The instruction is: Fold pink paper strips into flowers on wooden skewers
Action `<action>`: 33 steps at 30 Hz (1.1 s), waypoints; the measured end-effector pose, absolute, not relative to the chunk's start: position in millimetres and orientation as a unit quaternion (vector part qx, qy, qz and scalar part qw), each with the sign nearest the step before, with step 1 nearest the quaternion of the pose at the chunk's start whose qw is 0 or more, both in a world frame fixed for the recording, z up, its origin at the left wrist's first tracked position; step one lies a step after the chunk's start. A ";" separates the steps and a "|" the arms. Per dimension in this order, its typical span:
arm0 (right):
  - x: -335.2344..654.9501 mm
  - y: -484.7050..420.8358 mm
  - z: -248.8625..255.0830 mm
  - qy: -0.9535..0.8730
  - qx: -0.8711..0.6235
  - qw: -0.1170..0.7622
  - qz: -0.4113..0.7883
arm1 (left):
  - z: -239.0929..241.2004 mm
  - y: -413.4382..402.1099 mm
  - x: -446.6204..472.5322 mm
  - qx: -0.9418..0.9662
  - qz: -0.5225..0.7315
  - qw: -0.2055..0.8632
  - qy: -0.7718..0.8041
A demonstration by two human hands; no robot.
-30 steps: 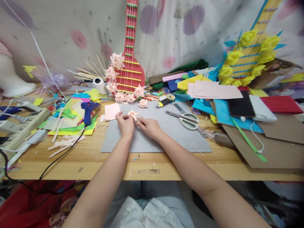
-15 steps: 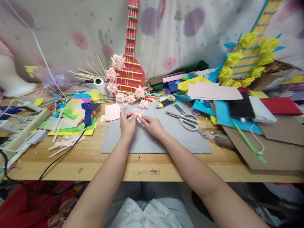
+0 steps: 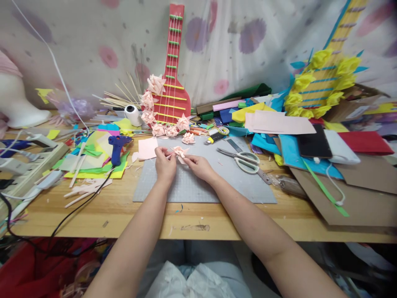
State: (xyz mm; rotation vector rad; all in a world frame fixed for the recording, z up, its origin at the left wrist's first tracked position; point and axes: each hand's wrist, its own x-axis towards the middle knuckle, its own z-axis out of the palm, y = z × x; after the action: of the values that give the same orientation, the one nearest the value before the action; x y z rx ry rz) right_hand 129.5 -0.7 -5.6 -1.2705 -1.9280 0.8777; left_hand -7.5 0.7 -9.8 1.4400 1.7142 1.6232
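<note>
Both hands pinch a pink paper flower, center of frame

Pink flower (image 3: 180,151) sits between the hands, above the gray mat (image 3: 204,188). Left hand (image 3: 166,166) pinches its left side; right hand (image 3: 200,167) grips low on its right with thumb and finger. Exact fingertip contact is too small to tell. Pink paper square (image 3: 147,148) lies just left of the left hand; scissors (image 3: 246,160) lie right of center; glue gun (image 3: 116,150) is at left, well apart.

Handling, as judged: thin petals likely crease, so a light pinch low at the base works best. One hand should steady while the other shapes, fingers clear of the petal tips.
</note>
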 end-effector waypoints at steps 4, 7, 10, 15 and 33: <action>129.2 1.8 -6.8 -0.722 -0.509 0.322 0.341 | -7.8 -1.2 -6.0 0.528 0.575 0.178 0.599; 129.8 1.9 -6.7 -0.723 -0.525 0.303 0.331 | -6.3 -2.0 -4.4 0.539 0.571 0.174 0.594; 130.3 -1.2 -3.2 -0.742 -0.527 0.288 0.298 | -5.0 -1.7 -3.7 0.528 0.569 0.169 0.607; 130.2 -8.7 8.9 -0.779 -0.528 0.240 0.239 | -4.8 1.5 -5.5 0.489 0.594 0.165 0.617; 149.4 7.8 12.1 -0.694 -0.505 0.348 0.378 | -7.2 4.9 -11.8 0.517 0.566 0.185 0.615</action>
State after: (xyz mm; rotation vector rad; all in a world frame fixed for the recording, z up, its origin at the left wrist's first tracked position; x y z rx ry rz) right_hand 149.4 7.8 12.1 -1.3086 -1.7993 0.9805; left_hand -11.8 4.9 -7.2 1.4563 1.7343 1.5940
